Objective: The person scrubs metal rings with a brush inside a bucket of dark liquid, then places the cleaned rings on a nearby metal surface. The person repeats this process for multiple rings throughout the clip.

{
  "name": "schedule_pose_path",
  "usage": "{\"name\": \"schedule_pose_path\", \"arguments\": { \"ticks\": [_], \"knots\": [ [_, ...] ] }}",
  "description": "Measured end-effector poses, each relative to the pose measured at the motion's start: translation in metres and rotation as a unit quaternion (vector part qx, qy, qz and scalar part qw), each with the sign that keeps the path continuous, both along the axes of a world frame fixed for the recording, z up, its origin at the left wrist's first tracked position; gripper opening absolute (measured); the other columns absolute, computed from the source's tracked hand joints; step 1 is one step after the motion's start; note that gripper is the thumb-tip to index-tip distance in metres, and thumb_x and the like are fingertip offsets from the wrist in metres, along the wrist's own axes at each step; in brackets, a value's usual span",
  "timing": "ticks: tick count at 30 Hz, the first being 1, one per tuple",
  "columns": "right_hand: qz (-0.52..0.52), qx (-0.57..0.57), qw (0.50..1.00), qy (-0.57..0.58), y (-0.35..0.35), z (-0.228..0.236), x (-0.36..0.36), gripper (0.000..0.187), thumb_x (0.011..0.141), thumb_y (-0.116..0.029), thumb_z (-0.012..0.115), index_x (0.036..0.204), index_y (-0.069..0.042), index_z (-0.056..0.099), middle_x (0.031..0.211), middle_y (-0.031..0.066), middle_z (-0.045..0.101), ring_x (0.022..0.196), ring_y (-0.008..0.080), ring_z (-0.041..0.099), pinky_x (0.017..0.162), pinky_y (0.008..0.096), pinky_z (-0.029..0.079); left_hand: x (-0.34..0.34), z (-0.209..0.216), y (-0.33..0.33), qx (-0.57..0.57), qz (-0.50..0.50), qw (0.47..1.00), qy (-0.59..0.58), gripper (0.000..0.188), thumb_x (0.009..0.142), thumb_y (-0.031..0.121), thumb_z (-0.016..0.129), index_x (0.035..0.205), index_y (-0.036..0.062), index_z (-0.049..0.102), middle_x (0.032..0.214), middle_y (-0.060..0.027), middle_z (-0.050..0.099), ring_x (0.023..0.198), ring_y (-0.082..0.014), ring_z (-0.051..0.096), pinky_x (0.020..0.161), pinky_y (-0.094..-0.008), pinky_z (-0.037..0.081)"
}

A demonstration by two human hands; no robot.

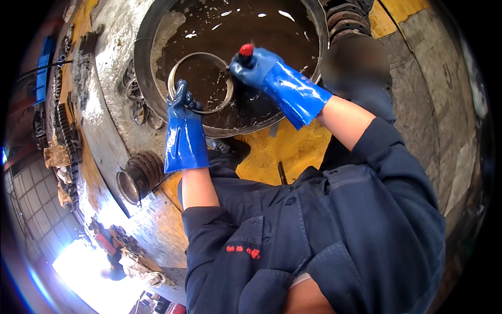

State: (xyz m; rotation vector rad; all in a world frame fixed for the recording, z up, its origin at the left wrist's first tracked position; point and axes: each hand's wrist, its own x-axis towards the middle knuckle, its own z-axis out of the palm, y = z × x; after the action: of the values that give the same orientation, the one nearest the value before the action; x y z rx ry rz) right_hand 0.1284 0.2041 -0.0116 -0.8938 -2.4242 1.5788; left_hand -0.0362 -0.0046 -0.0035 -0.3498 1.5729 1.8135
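Observation:
Both my hands wear long blue rubber gloves and work over a wide round metal basin (141, 63) of dark, murky liquid. At the basin's near left, my left hand (183, 100) grips a thin metal ring (201, 54) by its lower left edge. The ring lies tilted at the liquid's surface. Just right of the ring, my right hand (257, 67) is closed round a tool handle with a red end (246, 50) pointing up. The tool's working end is hidden below my fist, so its kind is unclear.
Left of the basin lie loose metal rings (132, 86). A stack of round metal sleeves (140, 175) stands nearer me. Dark flanged discs (346, 20) are piled at the basin's far right. Rows of metal parts (67, 123) line the left, beside a blue object (45, 70).

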Motion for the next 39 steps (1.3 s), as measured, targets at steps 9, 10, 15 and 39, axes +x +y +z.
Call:
{"name": "schedule_pose_path", "arguments": {
  "ticks": [9,10,15,39],
  "knots": [
    [-0.153,-0.165,0.973,-0.054,0.045,-0.026,-0.005,0.048,0.095,-0.045,0.071,0.114,-0.001,0.076,0.098,0.0130,0.077,0.090,0.0229,0.073,0.087,0.0380,0.057,0.011,-0.005,0.003,-0.030,-0.039,0.999,0.008,0.021,0.094,0.024,0.083,0.101,0.0240,0.063,0.063,0.0067,0.051,0.045,-0.0098,0.041,0.046,-0.0300,0.035],
    [-0.115,-0.232,0.965,0.034,0.040,-0.019,-0.007,0.046,0.096,-0.044,0.074,0.117,-0.003,0.076,0.102,0.0109,0.078,0.093,0.0208,0.073,0.089,0.0359,0.057,0.013,-0.004,0.003,-0.026,-0.051,0.998,0.008,0.021,0.094,0.024,0.083,0.102,0.0241,0.063,0.063,0.0067,0.052,0.046,-0.0097,0.042,0.046,-0.0296,0.035],
    [0.046,-0.210,0.954,0.211,0.006,0.018,-0.027,0.033,0.102,-0.034,0.075,0.124,-0.009,0.077,0.106,0.0079,0.078,0.097,0.0163,0.073,0.092,0.0310,0.059,0.021,-0.024,0.002,0.018,-0.059,0.998,0.030,0.026,0.092,0.020,0.084,0.109,0.0206,0.064,0.066,0.0034,0.055,0.048,-0.0114,0.046,0.045,-0.0280,0.040],
    [0.070,0.242,0.931,0.265,0.007,0.021,-0.013,0.031,0.097,-0.025,0.075,0.126,-0.014,0.075,0.113,0.0105,0.078,0.094,0.0289,0.077,0.088,0.0395,0.062,0.031,0.024,0.013,0.019,-0.056,0.989,0.136,0.026,0.088,0.001,0.083,0.110,0.0097,0.073,0.080,-0.0011,0.069,0.057,-0.0113,0.055,0.048,-0.0256,0.037]
  ]
}}
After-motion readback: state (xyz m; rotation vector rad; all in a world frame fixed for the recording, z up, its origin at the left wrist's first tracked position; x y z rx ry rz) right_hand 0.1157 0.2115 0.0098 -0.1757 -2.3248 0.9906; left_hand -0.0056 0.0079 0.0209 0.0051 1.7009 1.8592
